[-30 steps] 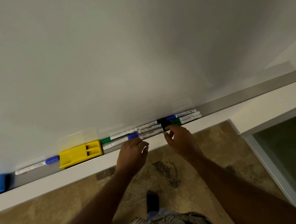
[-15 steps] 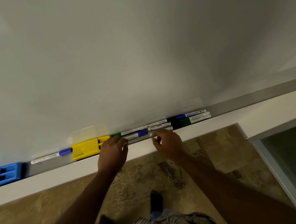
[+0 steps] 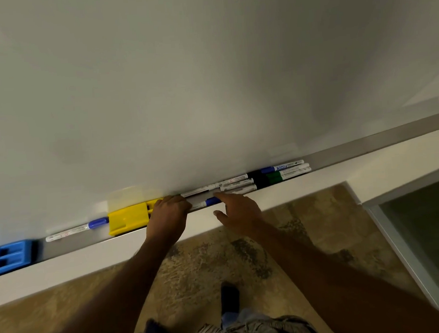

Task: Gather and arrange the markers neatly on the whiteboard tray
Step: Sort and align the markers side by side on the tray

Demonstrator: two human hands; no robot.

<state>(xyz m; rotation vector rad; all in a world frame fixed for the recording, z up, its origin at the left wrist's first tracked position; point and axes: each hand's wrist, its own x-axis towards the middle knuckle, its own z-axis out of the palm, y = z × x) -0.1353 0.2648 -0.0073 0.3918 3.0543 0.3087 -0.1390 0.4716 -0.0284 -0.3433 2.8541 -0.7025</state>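
Note:
Several white-barrelled markers (image 3: 236, 184) lie side by side in the metal whiteboard tray (image 3: 367, 147). To their right are black caps (image 3: 257, 177), a blue-capped marker (image 3: 282, 167) and green-capped ones (image 3: 288, 174). One blue-capped marker (image 3: 76, 230) lies alone further left. My left hand (image 3: 168, 218) curls over the left ends of the middle markers, right beside the yellow eraser, and hides those ends. My right hand (image 3: 239, 211) is spread, thumb out, its index fingertip resting on the front marker with a blue cap (image 3: 211, 200).
A yellow eraser (image 3: 127, 219) sits in the tray between the lone marker and my left hand. A blue eraser (image 3: 9, 256) lies at the far left. The whiteboard (image 3: 207, 76) rises behind; a white ledge (image 3: 64, 265) runs below, with patterned floor underneath.
Both hands have slid left along the tray: the left hand from the marker barrels to their ends by the yellow eraser, the right from the black caps to the blue-capped front marker.

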